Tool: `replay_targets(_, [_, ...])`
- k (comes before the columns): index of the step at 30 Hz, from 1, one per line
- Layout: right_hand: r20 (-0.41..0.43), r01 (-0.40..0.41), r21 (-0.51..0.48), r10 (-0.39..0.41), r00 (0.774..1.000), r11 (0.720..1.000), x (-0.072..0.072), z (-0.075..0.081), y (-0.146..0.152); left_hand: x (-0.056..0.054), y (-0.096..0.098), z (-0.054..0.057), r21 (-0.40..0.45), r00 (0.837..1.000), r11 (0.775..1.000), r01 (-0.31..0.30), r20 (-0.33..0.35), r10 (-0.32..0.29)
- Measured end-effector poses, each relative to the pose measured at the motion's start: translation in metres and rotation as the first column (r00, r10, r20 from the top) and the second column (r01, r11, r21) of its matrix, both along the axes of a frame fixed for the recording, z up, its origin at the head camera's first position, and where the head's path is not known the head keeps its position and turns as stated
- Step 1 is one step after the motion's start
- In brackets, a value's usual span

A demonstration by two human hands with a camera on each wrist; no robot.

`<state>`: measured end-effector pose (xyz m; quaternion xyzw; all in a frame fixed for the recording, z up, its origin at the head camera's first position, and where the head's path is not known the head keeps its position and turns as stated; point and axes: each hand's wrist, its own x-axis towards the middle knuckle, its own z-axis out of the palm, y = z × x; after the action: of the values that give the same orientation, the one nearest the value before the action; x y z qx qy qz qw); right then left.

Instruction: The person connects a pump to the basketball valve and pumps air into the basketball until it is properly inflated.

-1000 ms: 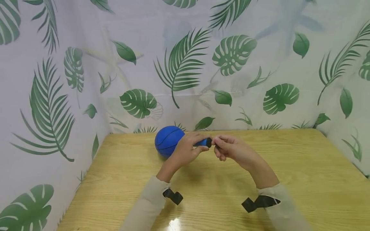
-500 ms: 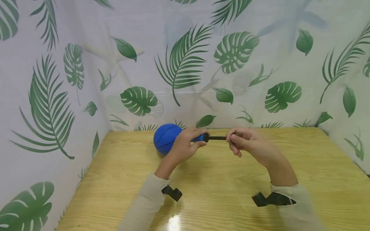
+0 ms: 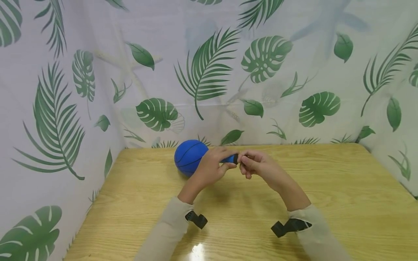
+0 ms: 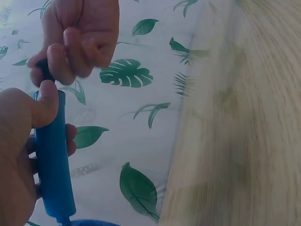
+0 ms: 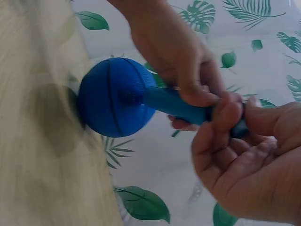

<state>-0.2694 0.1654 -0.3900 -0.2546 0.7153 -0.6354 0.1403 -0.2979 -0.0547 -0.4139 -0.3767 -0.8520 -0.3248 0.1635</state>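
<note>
A blue ball (image 3: pixel 190 156) with black seam lines sits at the back of the wooden table. Against its side, in the right wrist view, stands the nozzle end of a small blue hand pump (image 5: pixel 174 104). My left hand (image 3: pixel 209 168) grips the pump's barrel, fingers wrapped round it, as the left wrist view shows. At the pump's far end my right hand (image 3: pixel 258 166) pinches the black handle (image 4: pixel 44 70) between thumb and fingers. The handle is close to the barrel, and little of the rod shows.
The light wooden table (image 3: pixel 326 195) reaches out to both sides of the arms. A white cloth backdrop (image 3: pixel 277 108) with green leaf prints rises behind it and along the left. Both wrists wear black camera straps (image 3: pixel 196 219).
Half a second ago the right hand had drawn the handle out to the right, with the black rod showing. Now it is back in against the barrel; ball and left hand stay nearly in place.
</note>
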Motion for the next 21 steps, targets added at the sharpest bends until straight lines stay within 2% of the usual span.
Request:
replay_targets(5, [-0.063,-0.125,0.139,0.135,0.989,0.982,0.003,0.017,0.028,-0.003,-0.006,-0.002,-0.023,0.999,0.999,0.023,0.030,-0.022])
replay_targets(10, [-0.174,-0.203,0.169,0.232,0.957,0.964,0.013,0.040,0.059,-0.005,-0.015,0.002,0.017,1.000,1.000,-0.018,0.021,0.018])
replay_targets(13, [-0.198,-0.179,0.170,0.211,0.957,0.969,0.018,0.047,0.062,-0.005,-0.016,0.005,0.018,1.000,1.000,-0.017,0.027,0.017])
replay_targets(15, [-0.202,-0.126,0.160,0.158,0.967,0.979,0.019,0.046,0.057,-0.004,-0.014,0.006,0.021,1.000,1.000,-0.001,0.017,0.001])
replay_targets(18, [-0.171,-0.065,0.105,0.083,0.982,0.992,0.014,0.036,0.044,-0.003,-0.008,0.006,0.038,1.000,0.999,0.023,-0.009,-0.022])
replay_targets(21, [-0.096,-0.055,0.039,0.059,0.994,0.998,0.007,0.020,0.027,-0.001,-0.001,0.004,0.037,0.998,0.998,0.049,-0.035,-0.048])
